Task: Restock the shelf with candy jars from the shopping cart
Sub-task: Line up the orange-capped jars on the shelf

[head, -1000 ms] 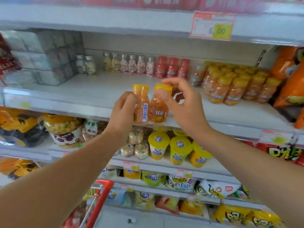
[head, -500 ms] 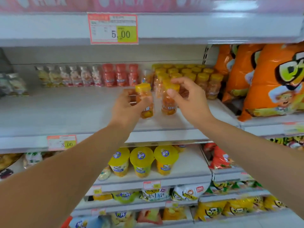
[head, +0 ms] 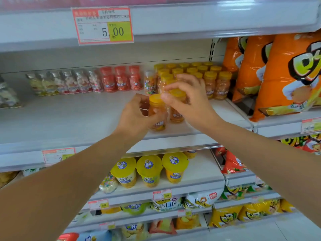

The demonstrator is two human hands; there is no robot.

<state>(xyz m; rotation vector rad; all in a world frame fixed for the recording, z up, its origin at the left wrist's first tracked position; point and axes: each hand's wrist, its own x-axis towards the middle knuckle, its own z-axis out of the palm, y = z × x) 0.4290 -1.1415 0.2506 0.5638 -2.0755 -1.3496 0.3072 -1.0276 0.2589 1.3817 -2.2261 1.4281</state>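
Observation:
Two orange candy jars with yellow lids are at the middle shelf [head: 69,119], near its front edge. My left hand [head: 137,117] grips the left jar [head: 157,110] around its body. My right hand [head: 189,100] holds the right jar [head: 176,115], with fingers curled over its lid. Both jars are upright and side by side, low over the shelf board; whether they touch it I cannot tell. Behind them stands a block of several identical orange jars [head: 213,80]. The shopping cart is out of view.
Red jars [head: 119,79] and clear jars of mixed candy [head: 69,82] line the back of the shelf. Big orange snack bags [head: 278,75] stand to the right. A price tag [head: 102,25] hangs on the shelf above. Yellow cups [head: 149,171] fill the shelf below.
Both hands have carried the two jars to the right and forward over the shelf, toward the block of orange jars. The view has turned right and the cart has left the frame.

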